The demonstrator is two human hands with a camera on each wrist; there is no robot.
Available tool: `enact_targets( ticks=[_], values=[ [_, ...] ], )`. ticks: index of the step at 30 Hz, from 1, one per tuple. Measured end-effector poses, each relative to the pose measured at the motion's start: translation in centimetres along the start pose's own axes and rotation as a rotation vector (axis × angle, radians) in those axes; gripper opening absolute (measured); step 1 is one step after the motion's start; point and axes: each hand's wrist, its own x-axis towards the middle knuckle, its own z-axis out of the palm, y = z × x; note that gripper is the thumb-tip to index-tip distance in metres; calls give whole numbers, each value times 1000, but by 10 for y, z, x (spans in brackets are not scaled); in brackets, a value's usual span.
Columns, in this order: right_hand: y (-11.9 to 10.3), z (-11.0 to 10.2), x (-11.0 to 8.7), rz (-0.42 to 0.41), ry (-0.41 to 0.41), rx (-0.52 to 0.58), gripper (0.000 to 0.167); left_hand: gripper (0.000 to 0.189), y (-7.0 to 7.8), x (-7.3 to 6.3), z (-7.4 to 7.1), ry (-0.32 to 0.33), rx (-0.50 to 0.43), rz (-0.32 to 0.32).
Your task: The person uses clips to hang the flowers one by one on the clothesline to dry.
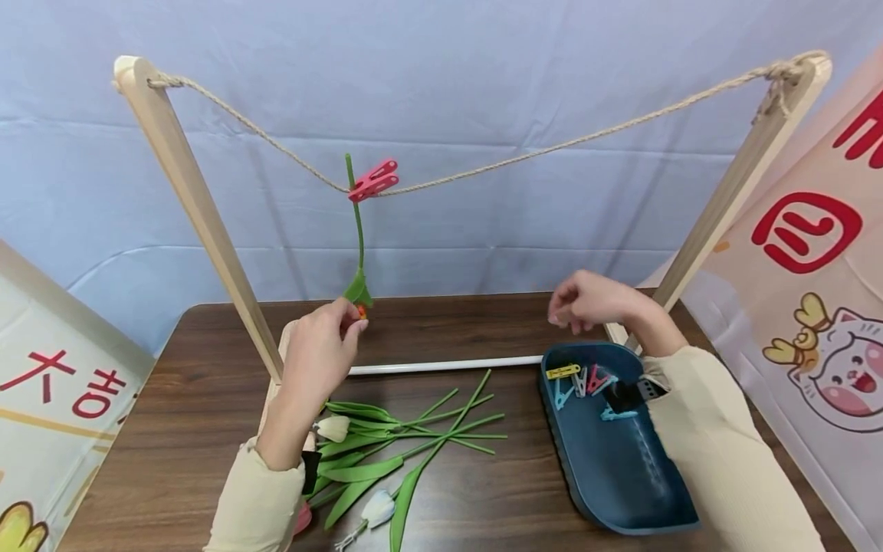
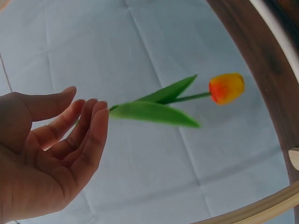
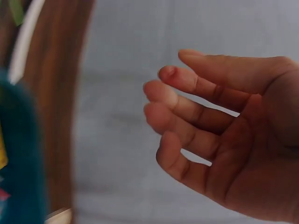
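A pink clothespin (image 1: 373, 182) holds the stem of an orange and yellow tulip (image 2: 226, 88) on a rope (image 1: 483, 167), bloom hanging down. My left hand (image 1: 320, 345) is raised in front of the bloom, mostly hiding it in the head view. In the left wrist view its fingers are loosely bent, with the thumb apart from them and nothing between; the green leaves (image 2: 156, 113) show just past the fingertips. My right hand (image 1: 589, 303) hovers beyond the far end of a blue tray (image 1: 621, 475), its fingers relaxed and holding nothing.
Two wooden posts (image 1: 196, 192) carry the rope, and a white rod (image 1: 441, 366) runs low between them. Several tulips with green stems (image 1: 448, 437) lie on the dark wooden table (image 1: 179, 460). Inside the tray are several clothespins (image 1: 564, 371), at its far end.
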Motion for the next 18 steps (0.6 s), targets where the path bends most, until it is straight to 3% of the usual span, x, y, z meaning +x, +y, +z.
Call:
enact_targets(
  ticks=[6, 9, 13, 18],
  values=[
    [68, 20, -7, 106, -28, 62, 13, 5, -1, -6, 7, -86, -14, -30],
    [92, 32, -9, 135, 14, 85, 13, 5, -1, -9, 12, -100, -11, -21],
    [113, 50, -9, 169, 98, 88, 14, 5, -1, -15, 21, -117, -9, 5],
    [124, 66, -5, 192, 149, 95, 16, 6, 1, -24, 34, -193, 7, 19]
  ],
)
